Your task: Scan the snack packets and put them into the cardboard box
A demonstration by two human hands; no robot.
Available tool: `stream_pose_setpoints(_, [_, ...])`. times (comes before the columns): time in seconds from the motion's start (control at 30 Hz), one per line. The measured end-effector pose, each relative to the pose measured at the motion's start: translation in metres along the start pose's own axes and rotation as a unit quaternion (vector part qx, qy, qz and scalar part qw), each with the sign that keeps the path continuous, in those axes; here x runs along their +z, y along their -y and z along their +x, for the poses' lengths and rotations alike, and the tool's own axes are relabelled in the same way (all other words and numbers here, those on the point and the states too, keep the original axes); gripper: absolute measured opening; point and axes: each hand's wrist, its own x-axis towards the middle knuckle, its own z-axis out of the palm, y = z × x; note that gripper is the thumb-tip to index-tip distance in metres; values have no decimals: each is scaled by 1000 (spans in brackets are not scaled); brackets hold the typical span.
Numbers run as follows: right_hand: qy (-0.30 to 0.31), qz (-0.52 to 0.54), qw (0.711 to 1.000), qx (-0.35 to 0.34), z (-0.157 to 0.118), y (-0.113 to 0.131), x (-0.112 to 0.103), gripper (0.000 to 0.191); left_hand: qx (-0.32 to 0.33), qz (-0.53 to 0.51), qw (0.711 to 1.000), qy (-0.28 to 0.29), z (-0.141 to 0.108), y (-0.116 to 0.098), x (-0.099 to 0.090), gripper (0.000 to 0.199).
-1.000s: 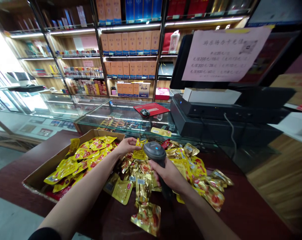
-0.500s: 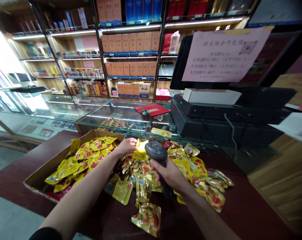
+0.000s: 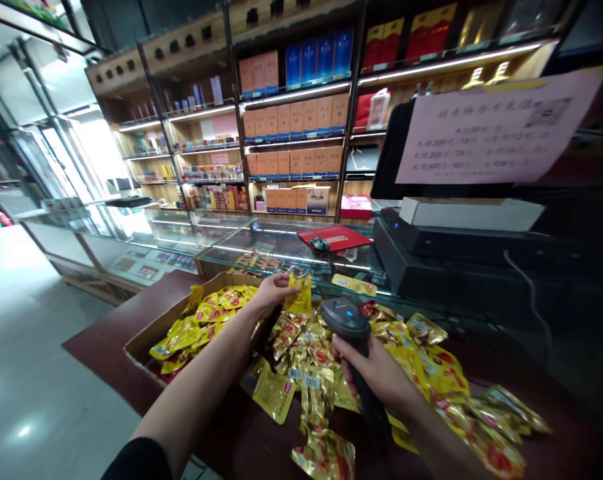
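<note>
Pinched in my left hand (image 3: 274, 293) is a small yellow snack packet (image 3: 300, 293), held up above the heap. My right hand (image 3: 376, 377) wraps round the handle of a dark barcode scanner (image 3: 345, 316), whose head faces the packet and shows a small blue light. Under and between both hands, gold snack packets (image 3: 317, 393) lie heaped on the dark red table. Left of my left forearm stands an open cardboard box (image 3: 137, 360) filled with yellow snack packets (image 3: 216, 308).
Behind the heap runs a glass display counter (image 3: 276, 245) with a red mat (image 3: 336, 238) and a mouse (image 3: 320, 245). A monitor with a paper notice (image 3: 481, 140) stands at the right above dark equipment (image 3: 431, 257). Shelves of boxed goods (image 3: 296, 120) line the back wall.
The bright light on the packet has gone out, and a blue light shows on the scanner. My view has turned left, shifting everything rightward. Both hands keep their holds.
</note>
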Motion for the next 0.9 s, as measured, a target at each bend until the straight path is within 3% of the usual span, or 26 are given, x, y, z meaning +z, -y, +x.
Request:
stream_pose_setpoints(0.1, [4,3,1000,-1,-3,3,1,45,31,-1,999,-35,-9,-26,-27,55])
stream_pose_setpoints(0.33, [14,-13,1000,-14,-4,6,4,46,106,111,981,-116,-52,-81,-115,60])
stream_pose_setpoints(0.47, [17,1,1000,-13,1,-2,2,46,120,146,971,-144,-68,-97,-136,58])
stream_pose_setpoints(0.63, [15,0,1000,-14,0,-1,-2,46,114,145,978,-102,-67,-83,-115,56])
stream_pose_setpoints(0.77, [-11,20,1000,-21,-4,10,-15,45,87,135,986,-49,-52,-52,-75,55])
stream_pose_setpoints(0.9, [-50,41,998,-28,-12,24,-42,44,56,106,993,11,-30,-18,-26,52])
